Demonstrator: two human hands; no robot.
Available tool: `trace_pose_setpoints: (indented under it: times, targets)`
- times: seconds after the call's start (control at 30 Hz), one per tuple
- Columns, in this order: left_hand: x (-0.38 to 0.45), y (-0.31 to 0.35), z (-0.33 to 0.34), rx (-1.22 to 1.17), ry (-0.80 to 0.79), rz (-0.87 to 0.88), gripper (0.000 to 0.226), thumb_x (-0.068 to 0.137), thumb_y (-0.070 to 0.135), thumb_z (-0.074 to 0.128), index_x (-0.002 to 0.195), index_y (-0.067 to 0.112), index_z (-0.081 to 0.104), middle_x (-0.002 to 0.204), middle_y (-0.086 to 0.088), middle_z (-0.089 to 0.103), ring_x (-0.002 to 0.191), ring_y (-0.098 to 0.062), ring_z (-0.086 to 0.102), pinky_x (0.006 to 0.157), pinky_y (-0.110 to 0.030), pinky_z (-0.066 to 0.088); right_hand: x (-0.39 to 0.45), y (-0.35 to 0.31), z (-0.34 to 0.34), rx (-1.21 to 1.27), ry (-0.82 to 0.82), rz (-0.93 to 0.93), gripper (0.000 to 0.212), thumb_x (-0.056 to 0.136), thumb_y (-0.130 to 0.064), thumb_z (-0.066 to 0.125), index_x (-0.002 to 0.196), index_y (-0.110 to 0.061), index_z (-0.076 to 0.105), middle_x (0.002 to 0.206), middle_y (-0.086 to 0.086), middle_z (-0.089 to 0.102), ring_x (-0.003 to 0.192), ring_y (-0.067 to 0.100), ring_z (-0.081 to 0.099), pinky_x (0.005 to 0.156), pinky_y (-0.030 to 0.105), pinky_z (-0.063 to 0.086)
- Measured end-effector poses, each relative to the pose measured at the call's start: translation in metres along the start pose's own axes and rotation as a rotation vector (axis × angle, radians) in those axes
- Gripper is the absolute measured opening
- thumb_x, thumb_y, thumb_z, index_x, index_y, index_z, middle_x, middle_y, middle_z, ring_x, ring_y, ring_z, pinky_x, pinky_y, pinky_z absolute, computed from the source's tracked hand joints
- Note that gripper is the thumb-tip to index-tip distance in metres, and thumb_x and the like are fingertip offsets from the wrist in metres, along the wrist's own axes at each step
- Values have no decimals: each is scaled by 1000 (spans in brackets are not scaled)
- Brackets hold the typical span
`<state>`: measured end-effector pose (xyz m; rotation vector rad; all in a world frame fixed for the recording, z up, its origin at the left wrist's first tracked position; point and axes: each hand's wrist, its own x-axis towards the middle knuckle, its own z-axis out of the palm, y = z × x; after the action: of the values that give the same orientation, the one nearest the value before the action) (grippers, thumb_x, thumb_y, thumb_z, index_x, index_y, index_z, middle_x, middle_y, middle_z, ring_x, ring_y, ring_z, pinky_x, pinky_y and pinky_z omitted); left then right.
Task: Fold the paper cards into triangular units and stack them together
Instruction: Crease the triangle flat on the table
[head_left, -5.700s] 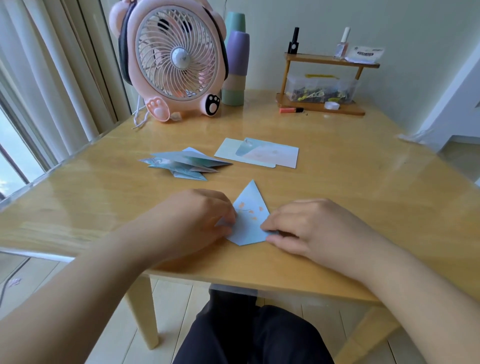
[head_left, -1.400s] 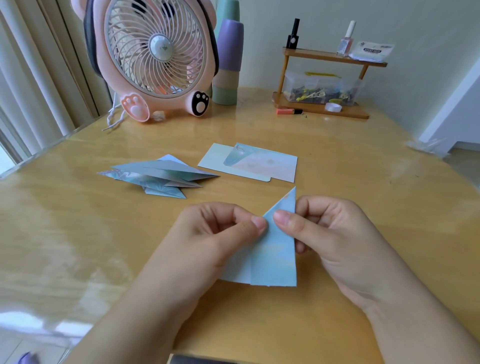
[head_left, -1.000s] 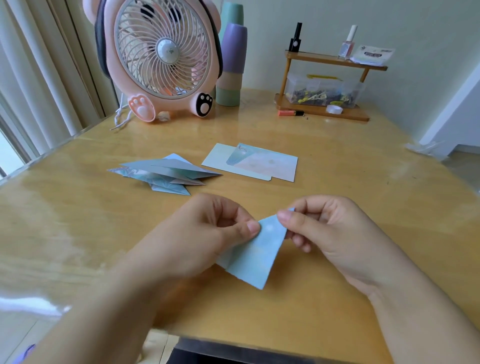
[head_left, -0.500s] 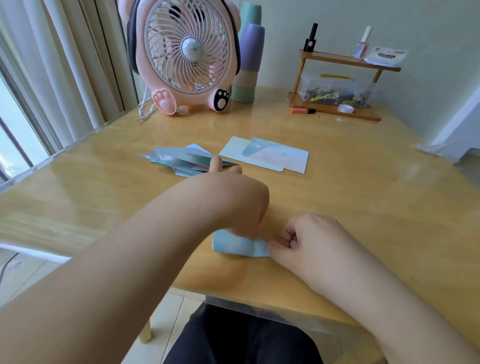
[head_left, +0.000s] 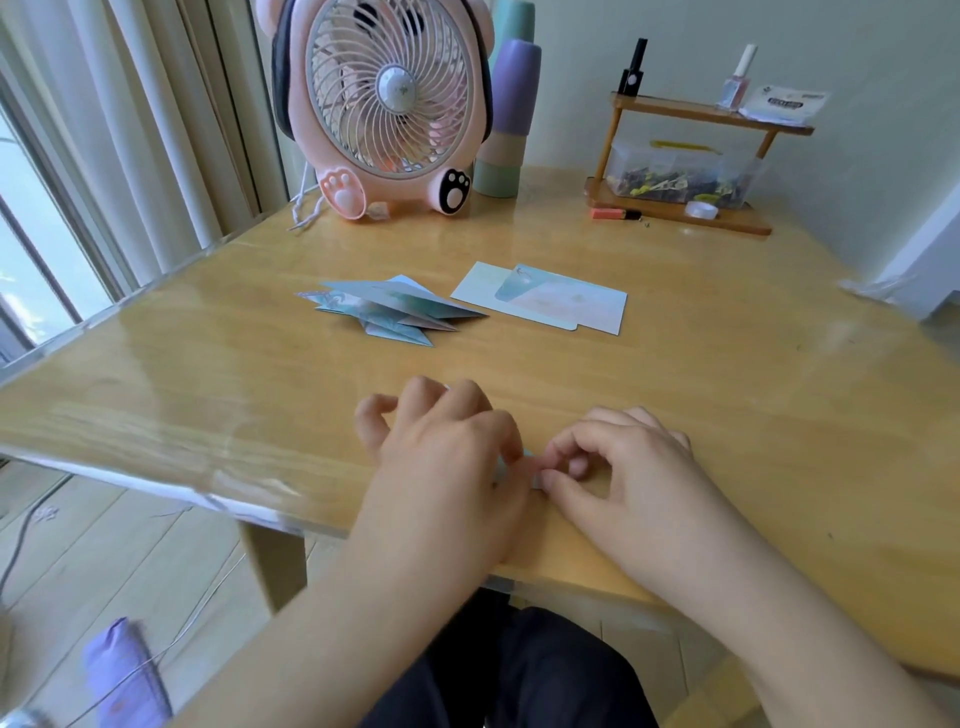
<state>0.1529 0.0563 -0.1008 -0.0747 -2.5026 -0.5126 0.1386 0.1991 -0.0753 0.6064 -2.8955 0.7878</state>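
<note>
Both forearms reach in over the near edge of the table (head_left: 208, 395). The left hand (head_left: 447, 467) lies knuckles-up, fingers curled downward, little finger lifted clear. The right hand (head_left: 618, 467) sits just beside it, thumb and forefinger pinched together at a sliver of blue folded paper (head_left: 527, 464) between the hands.

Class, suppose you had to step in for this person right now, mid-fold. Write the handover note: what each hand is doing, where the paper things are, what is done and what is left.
Left hand: fingers curled, pressing down on the blue card being folded, which is almost fully hidden beneath it.
Right hand: pinches the card's visible edge at the table's near edge.
Done: a pile of folded triangular units lies mid-table.
Left: finish this unit, add it to the pile, then fold the flat cards lying just right of the pile. I can make out two overlapping; there may be more.
</note>
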Motion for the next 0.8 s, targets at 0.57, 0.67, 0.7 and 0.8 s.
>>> trace_pose_setpoints:
  times: [0.57,0.67,0.7,0.8]
  targets:
    - [-14,-26,-13,113,-24,-163,20,72,29,61,53,23,57,61,12,52,80,-15,33,71,-28,5,-2,2,3,27,14,42,20,82,-34,62,63,-37,55,77,-8,51,91,-1,40,80,24,20]
    - [-17,-30,-16,102,-53,-213,22,79,27,67,58,23,60,67,12,53,85,-14,32,75,-31,9,-2,2,3,14,22,25,20,83,-34,62,64,-37,55,75,-9,51,91,-2,39,79,24,20]
    - [-17,-31,-17,101,-64,-219,21,80,28,67,60,23,61,69,12,53,86,-14,31,77,-32,10,-1,2,4,6,26,22,21,83,-34,62,63,-37,55,75,-9,51,91,-2,39,79,24,20]
    - [-15,-31,-20,112,-78,-199,19,83,27,64,64,22,61,72,11,53,87,-13,28,75,-30,7,0,0,3,-11,42,26,22,82,-31,63,62,-37,54,72,-10,49,90,0,39,79,25,20]
